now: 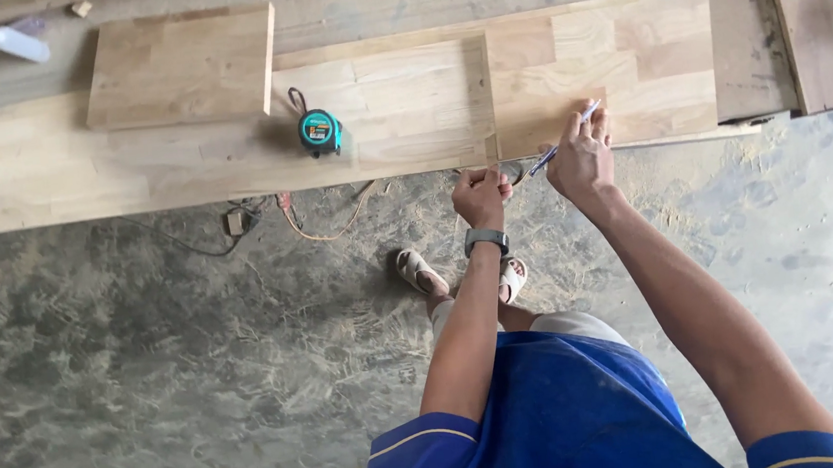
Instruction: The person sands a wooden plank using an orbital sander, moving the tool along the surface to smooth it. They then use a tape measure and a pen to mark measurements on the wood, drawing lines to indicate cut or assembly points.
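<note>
- right hand pinching a blue pen, long axis toward 1 o'clock, tip end on the small board
- left hand clenched at the board's near edge, 8 o'clock of the pen
- tape measure sits off at 9 o'clock

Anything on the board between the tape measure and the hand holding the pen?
Nothing: from the tape measure to the right hand with the pen, the head view shows bare long board.
</note>
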